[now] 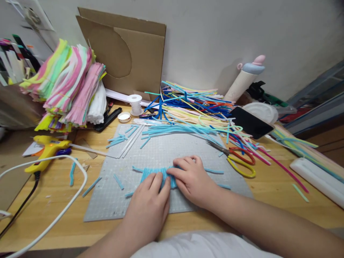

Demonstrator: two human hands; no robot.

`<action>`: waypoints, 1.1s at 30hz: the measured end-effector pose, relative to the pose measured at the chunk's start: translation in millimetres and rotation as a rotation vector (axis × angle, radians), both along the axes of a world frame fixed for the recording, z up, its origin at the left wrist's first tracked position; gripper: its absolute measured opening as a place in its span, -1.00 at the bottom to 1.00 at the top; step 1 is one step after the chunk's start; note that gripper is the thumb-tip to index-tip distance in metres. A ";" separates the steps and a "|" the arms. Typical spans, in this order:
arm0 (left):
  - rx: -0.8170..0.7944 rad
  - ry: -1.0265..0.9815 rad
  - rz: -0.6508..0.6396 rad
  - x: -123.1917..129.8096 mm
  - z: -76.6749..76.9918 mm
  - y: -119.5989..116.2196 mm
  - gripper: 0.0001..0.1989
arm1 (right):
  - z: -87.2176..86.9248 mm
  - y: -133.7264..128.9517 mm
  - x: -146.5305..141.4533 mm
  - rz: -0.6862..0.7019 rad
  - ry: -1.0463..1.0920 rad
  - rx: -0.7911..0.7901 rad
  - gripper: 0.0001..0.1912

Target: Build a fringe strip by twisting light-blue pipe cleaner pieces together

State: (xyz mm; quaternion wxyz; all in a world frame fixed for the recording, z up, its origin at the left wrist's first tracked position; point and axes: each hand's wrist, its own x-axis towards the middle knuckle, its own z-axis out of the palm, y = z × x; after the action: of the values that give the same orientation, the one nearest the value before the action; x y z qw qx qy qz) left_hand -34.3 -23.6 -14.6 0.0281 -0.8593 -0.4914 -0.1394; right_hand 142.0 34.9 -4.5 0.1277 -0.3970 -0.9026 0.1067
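Note:
A flat panel of light-blue pipe cleaners (pixel 146 173), laid closely side by side, rests on the grey cutting mat (pixel 107 197). My left hand (pixel 150 200) is closed over the panel's near left part, its fingertips pressed together on it. From the right, my right hand (pixel 192 181) grips the panel's far right part with bent fingers. Both hands touch the panel and nearly meet at its middle, hiding much of it. Blue stem ends (pixel 215 171) stick out to the right and left past the hands.
Red-and-yellow-handled scissors (pixel 242 161) lie at the mat's right edge. Behind are heaped pipe cleaners (pixel 182 130) and a phone (pixel 251 122). A yellow glue gun (pixel 49 145) with a white cable (pixel 77 193) is at left. Cut blue pieces (pixel 118 182) are scattered around.

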 end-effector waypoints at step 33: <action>-0.248 -0.184 0.088 -36.8 14.8 4.5 -0.80 | 5.5 -0.4 -17.9 0.174 -0.014 -0.049 -0.82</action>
State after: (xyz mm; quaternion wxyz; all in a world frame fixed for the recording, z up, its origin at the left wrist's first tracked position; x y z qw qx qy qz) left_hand -71.1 -19.0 0.2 -0.1174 -0.8172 -0.5427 -0.1544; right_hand 124.0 34.5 0.9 0.1021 -0.3209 -0.9316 0.1366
